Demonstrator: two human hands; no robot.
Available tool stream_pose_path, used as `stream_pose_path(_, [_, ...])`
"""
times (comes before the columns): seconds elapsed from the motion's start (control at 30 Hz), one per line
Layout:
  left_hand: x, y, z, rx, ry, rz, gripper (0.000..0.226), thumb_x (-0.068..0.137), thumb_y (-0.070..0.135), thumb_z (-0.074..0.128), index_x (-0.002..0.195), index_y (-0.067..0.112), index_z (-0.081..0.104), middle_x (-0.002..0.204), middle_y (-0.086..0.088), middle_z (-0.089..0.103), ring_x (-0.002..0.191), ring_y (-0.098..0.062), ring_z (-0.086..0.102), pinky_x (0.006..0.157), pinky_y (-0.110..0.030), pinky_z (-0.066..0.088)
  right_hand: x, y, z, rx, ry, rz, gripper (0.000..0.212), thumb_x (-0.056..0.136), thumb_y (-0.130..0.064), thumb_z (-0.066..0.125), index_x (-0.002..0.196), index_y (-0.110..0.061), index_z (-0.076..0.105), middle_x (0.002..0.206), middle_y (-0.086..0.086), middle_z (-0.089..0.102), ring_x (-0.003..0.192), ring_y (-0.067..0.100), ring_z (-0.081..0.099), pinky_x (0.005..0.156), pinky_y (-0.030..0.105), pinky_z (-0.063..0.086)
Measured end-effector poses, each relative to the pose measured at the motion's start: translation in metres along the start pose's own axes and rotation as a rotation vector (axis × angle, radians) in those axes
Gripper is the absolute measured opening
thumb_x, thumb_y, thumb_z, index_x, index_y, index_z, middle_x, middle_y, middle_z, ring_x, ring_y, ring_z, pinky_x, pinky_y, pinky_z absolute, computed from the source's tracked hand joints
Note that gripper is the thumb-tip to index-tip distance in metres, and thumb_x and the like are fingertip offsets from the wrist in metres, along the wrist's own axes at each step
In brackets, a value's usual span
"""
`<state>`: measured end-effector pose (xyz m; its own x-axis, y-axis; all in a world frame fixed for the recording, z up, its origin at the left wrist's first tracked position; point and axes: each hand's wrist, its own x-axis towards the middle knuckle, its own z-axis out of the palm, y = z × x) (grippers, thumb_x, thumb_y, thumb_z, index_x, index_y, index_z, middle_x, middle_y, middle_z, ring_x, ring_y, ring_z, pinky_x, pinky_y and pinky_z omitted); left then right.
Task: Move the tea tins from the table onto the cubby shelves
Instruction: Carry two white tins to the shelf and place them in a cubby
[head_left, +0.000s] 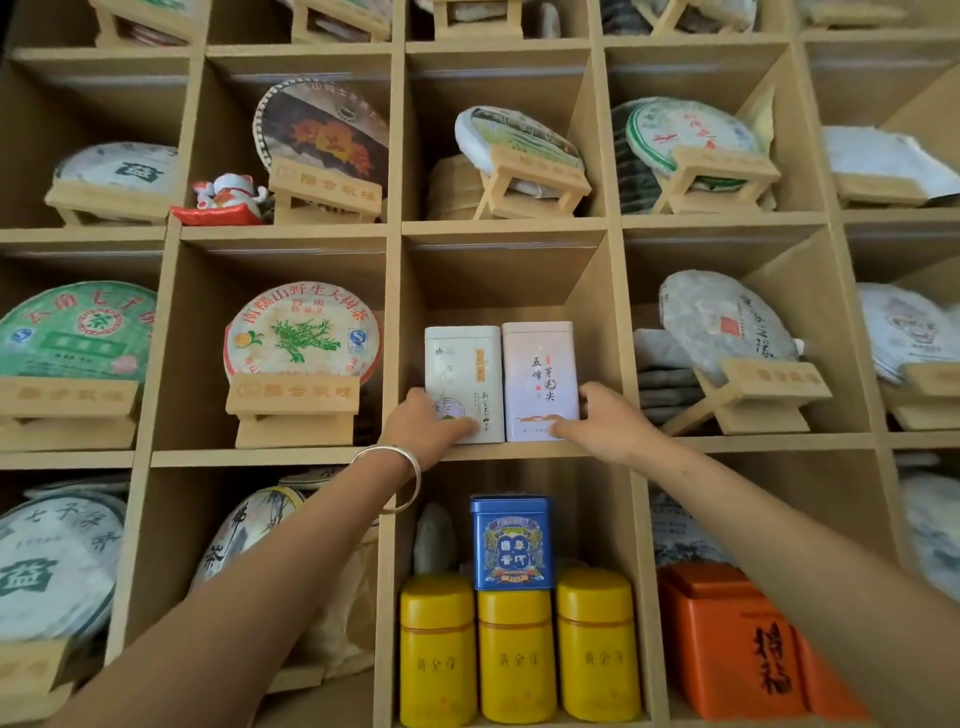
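Two hands steady two tea tins in one cubby.
Left hand (421, 423) grips the white tin (464, 382); right hand (605, 421) grips the pink tin (540, 379) touching it, above the blue tin (511, 543).

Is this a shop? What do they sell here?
Probably a tea shop or a tea storeroom. The wooden cubby shelves hold round wrapped tea cakes on little stands, yellow tea tins, and two white tins that the hands are placing.

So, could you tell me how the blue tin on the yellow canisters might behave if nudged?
The blue tin looks rigid. Perched on rounded yellow canister lids, it could probably slide or tip. Its glossy sides may be slippery.
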<state>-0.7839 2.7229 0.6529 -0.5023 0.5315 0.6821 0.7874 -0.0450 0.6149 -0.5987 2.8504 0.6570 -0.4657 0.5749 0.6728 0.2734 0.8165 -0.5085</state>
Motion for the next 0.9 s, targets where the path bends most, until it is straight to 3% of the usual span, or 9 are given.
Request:
stream_pose_path(0.1, [-0.002,0.001,-0.004,0.022,-0.025,0.016,0.052,0.079,0.035,0.075,0.116,0.014,0.044,0.120,-0.005,0.059,0.099,-0.016,0.059,0.069,-0.022,0.048,0.002,0.000,0.001,-0.008,0.028,0.003,0.040,0.085,-0.023,0.070,0.118,-0.013,0.049,0.129,0.006,0.060,0.108,0.018,0.060,0.061,0.016,0.042])
stream_pose_path(0.23, [-0.003,0.000,-0.006,0.041,-0.025,0.037,0.049,0.078,0.038,0.076,0.110,0.018,0.043,0.120,-0.004,0.060,0.091,-0.011,0.054,0.056,-0.015,0.040,0.005,0.003,0.003,-0.005,0.046,0.012,0.043,0.084,-0.026,0.072,0.118,-0.013,0.051,0.126,0.005,0.061,0.105,0.018,0.060,0.074,0.025,0.047])
stream_pose_path(0.33, [-0.002,0.000,-0.006,0.057,-0.020,0.036,0.049,0.077,0.039,0.076,0.108,0.019,0.043,0.119,-0.003,0.060,0.089,-0.010,0.053,0.055,-0.015,0.039,0.006,0.005,0.003,0.000,0.056,0.013,0.046,0.081,-0.026,0.075,0.118,-0.012,0.052,0.126,0.005,0.063,0.107,0.019,0.061,0.080,0.030,0.049])
stream_pose_path(0.67, [0.003,-0.002,-0.004,0.101,-0.026,0.019,0.050,0.076,0.038,0.077,0.108,0.018,0.044,0.117,-0.004,0.059,0.089,-0.011,0.054,0.059,-0.016,0.042,0.006,0.007,0.002,0.040,0.024,0.028,0.046,0.080,-0.026,0.077,0.117,-0.014,0.053,0.123,0.003,0.064,0.103,0.016,0.062,0.077,0.027,0.049])
stream_pose_path(0.8, [0.004,-0.004,-0.004,0.114,-0.022,0.035,0.052,0.076,0.040,0.077,0.110,0.018,0.044,0.119,-0.004,0.059,0.091,-0.011,0.053,0.061,-0.017,0.041,0.008,0.010,0.001,0.052,0.025,0.011,0.047,0.079,-0.026,0.078,0.117,-0.011,0.055,0.122,0.004,0.066,0.104,0.018,0.064,0.083,0.032,0.051])
stream_pose_path(0.9, [0.003,-0.005,-0.005,0.147,-0.010,0.058,0.052,0.075,0.041,0.077,0.107,0.018,0.044,0.117,-0.004,0.059,0.090,-0.010,0.052,0.055,-0.015,0.037,0.009,0.013,0.001,0.075,0.014,0.016,0.046,0.077,-0.024,0.080,0.114,-0.009,0.057,0.119,0.006,0.068,0.100,0.018,0.065,0.087,0.035,0.052])
